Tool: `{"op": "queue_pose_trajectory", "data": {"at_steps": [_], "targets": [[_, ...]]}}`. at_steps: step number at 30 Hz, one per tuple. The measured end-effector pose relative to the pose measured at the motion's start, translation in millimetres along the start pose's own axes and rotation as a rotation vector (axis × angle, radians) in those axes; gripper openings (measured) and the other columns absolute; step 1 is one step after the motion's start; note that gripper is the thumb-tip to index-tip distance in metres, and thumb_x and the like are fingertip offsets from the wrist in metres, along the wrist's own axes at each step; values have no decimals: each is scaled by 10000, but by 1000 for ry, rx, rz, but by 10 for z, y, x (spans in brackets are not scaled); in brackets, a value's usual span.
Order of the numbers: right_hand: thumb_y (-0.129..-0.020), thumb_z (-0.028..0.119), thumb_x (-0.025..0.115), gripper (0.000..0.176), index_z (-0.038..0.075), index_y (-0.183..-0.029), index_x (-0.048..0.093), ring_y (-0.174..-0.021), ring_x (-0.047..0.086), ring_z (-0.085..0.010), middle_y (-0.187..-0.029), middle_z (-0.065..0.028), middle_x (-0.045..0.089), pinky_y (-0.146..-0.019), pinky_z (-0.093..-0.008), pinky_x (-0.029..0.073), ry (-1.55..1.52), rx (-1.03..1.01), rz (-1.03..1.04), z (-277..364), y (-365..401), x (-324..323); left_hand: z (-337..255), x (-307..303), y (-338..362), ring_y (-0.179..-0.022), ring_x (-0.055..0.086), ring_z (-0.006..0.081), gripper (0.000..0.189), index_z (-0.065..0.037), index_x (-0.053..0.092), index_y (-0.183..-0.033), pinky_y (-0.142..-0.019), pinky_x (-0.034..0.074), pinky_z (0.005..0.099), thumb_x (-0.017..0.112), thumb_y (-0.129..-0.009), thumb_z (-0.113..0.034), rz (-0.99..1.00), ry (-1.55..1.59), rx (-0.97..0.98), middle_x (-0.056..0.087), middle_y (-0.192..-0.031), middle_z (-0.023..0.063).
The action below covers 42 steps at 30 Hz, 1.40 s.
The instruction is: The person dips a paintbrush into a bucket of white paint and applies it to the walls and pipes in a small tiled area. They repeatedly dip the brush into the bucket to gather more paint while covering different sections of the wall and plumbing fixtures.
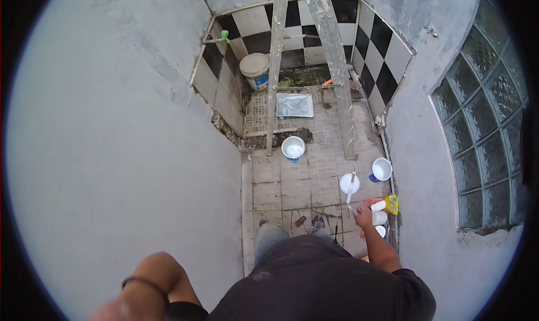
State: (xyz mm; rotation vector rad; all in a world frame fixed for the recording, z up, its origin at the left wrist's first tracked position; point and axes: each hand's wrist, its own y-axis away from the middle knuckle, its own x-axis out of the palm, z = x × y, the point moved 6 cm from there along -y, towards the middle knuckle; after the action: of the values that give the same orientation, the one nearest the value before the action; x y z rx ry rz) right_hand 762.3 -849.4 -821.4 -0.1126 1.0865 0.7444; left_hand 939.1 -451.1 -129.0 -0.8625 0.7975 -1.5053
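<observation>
My right hand [364, 216] is low on the right with its fingers closed; what they hold, if anything, is too small to make out. Just beyond its fingertips, a long-handled brush-like tool [351, 189] rests across a round white lid [346, 182] on the floor. Beside the same hand are a white cylinder [379, 206], a yellow packet [392, 205] and white containers [380, 218]. My left hand [120, 311] is blurred at the bottom left edge, close to the camera, with its fingers not distinguishable.
A paint-spattered ladder [339, 68] straddles the floor ahead. Around it are a white paint tray [295, 105], a paint can [293, 147], another can [382, 169] and a large bucket [255, 68]. A grey wall [123, 152] rises on the left; a glass-block window [485, 119] is at right.
</observation>
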Motion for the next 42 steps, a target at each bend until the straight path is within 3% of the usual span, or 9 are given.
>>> {"op": "queue_pose_trajectory", "data": {"at_steps": [4, 7, 11, 17, 21, 25, 30, 39, 42], "targets": [[-817, 262, 657, 259, 14, -885, 631, -791, 623, -380, -878, -196, 647, -722, -443, 493, -213, -54, -76, 788, -446, -278, 734, 461, 1800, -1013, 517, 279, 501, 10, 535, -1153, -874, 408, 416, 499, -869, -402, 375, -169, -788, 546, -1057, 168], [-847, 219, 610, 243, -2, -945, 587, -798, 624, -403, -867, -221, 640, -723, -460, 488, -207, -218, -181, 1284, -875, -369, 994, 759, 3669, -842, 535, 221, 316, -4, 562, -1086, -774, 444, 341, 618, -778, -38, 738, 53, -1393, 556, -1027, 129], [-875, 165, 538, 252, -6, -1055, 498, -848, 608, -466, -857, -279, 614, -741, -504, 476, -174, -237, 58, 1883, -1517, -252, -146, 258, 6813, -923, 609, 375, 365, 15, 608, -1037, -772, 481, 440, 628, -846, -295, 1248, 142, -1789, 632, -1002, 218], [-850, 164, 541, 231, 5, -1015, 512, -767, 623, -460, -752, -264, 618, -691, -510, 495, 5, -166, 261, 2550, -2535, 440, -1950, -578, 8363, -1069, 567, 437, 572, -17, 577, -1165, -907, 461, 486, 637, -783, -439, 1872, 252, -2201, 585, -1117, 285], [-845, 230, 575, 254, -11, -922, 584, -759, 639, -424, -756, -242, 632, -686, -490, 507, 266, -187, 456, 2075, -3274, 1636, -2289, -515, 8082, -1065, 544, 433, 673, 36, 532, -1157, -877, 458, 507, 664, -745, -479, 1867, 69, -2508, 536, -1168, 306], [-847, 373, 551, 394, -9, -876, 643, -926, 614, -404, -968, -241, 634, -817, -474, 499, 594, -351, 691, 1401, -4127, 2974, -2448, -382, 8061, -1038, 495, 434, 738, -1, 461, -1246, -854, 441, 535, 712, -698, -428, 1844, -208, -2320, 479, -1187, 269], [-866, 409, 582, 413, 6, -806, 651, -883, 629, -388, -902, -222, 661, -800, -465, 501, 489, -162, 382, 781, -5152, 4219, -2394, -351, 7991, -990, 506, 410, 692, -22, 465, -1244, -790, 435, 515, 731, -691, -341, 1731, -276, -2315, 487, -1131, 242], [-772, 363, 741, 482, -64, -956, 611, -668, 670, -374, -844, -220, 681, -651, -417, 543, 81, 316, 263, 966, -5077, 4681, -2340, -201, 7964, -1046, 497, 414, 697, -42, 458, -1275, -874, 424, 505, 732, -703, -332, 1640, -357, -2463, 478, -1124, 238], [-742, 340, 747, 474, -51, -975, 614, -819, 654, -415, -862, -226, 673, -744, -458, 523, 243, 9, 94, 1270, -4792, 4415, -2400, -143, 7968, -1058, 485, 420, 692, -45, 474, -1256, -890, 412, 509, 738, -693, -348, 1640, -383, -2456, 467, -1143, 242]]}}
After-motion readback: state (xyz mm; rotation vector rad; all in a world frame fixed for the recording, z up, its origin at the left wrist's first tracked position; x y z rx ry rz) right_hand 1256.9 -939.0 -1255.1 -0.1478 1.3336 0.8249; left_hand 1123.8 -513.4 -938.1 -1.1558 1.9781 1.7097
